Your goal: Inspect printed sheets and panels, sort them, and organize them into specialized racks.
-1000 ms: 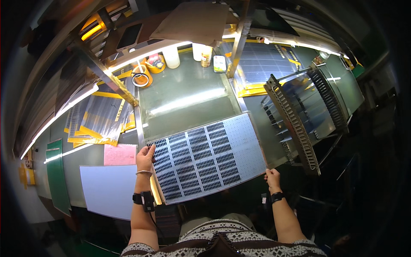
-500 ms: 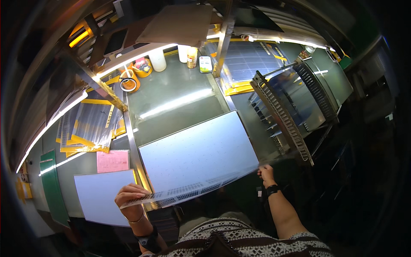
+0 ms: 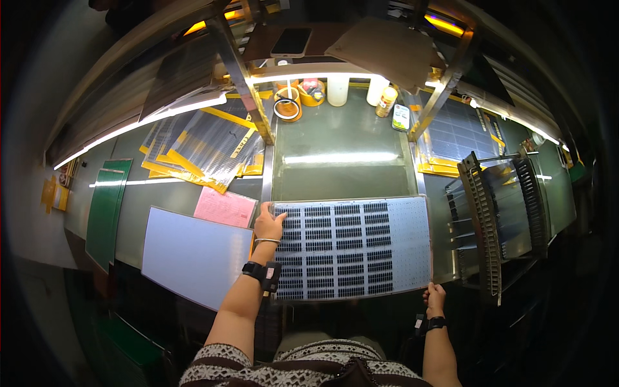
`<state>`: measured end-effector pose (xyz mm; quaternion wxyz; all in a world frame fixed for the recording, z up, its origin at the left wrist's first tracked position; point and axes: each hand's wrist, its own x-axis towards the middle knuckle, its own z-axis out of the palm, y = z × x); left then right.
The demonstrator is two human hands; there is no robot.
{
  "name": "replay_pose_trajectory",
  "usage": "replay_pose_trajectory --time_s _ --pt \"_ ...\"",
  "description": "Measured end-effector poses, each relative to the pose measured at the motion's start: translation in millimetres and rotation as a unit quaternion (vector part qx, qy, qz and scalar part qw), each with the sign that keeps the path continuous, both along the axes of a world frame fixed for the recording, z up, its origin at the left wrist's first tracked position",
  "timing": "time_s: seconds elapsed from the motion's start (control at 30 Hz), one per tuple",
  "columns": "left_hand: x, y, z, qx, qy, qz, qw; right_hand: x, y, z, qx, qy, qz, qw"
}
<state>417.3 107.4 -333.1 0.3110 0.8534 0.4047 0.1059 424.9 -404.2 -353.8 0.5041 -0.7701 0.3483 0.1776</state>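
A clear film sheet (image 3: 350,251) printed with rows of dark rectangles lies over a white panel (image 3: 411,226) on the bench. The panel's pale surface shows at the right of the dark pattern. At the far left corner, my left hand (image 3: 267,226) grips the film's edge, thumb resting over it. My right hand (image 3: 435,298) is closed in a pinch at the near right corner; its fingertips partly hide what they grip. Another white panel (image 3: 193,255) lies to the left, beneath my left forearm's side.
A pink paper (image 3: 224,206) and yellow-edged clear sheets (image 3: 200,145) lie at left, with green boards (image 3: 109,200) beyond. Tape rolls (image 3: 287,106), bottles (image 3: 337,90) and a small white-green box (image 3: 400,117) stand at the back. A slotted rack (image 3: 487,226) stands at right.
The film sheet has gone from a tilted strip at the panel's near edge to lying across the panel. My left hand has moved up to the far left corner. The view has turned left.
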Motion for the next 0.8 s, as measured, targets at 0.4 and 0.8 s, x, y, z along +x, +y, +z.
replay_pose_trajectory --time_s 0.4,0.8 --pt "-2 4 -26 0.162 -0.040 -0.090 0.982 1 -1 -3 0.000 -0.004 0.008 1.000" --pt "-5 -5 -3 0.363 0.120 -0.161 0.910 8 26 32 -0.402 -0.263 0.244 0.843"
